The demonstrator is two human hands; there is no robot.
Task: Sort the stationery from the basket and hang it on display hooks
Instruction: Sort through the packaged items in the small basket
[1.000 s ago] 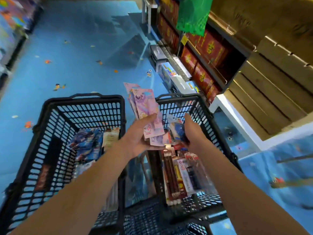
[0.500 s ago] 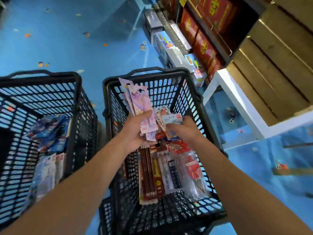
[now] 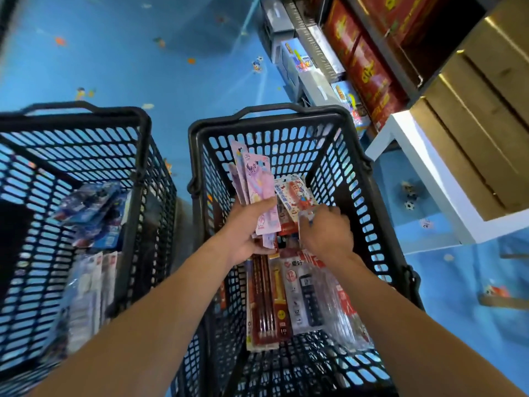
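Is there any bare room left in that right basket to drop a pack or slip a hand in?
Yes: the right basket shows bare mesh at its near end, below the pencil pack, and along its far wall. The middle is crowded with packs and both hands, left and right.

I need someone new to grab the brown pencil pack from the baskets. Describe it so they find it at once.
Go to the right-hand black basket, the one both hands reach into. On its floor, below the left hand, lies a row of flat packs. The brown pencil pack is the leftmost: long dark-brown pencils side by side, next to a yellow-and-red pack and a clear pack with a dark case.
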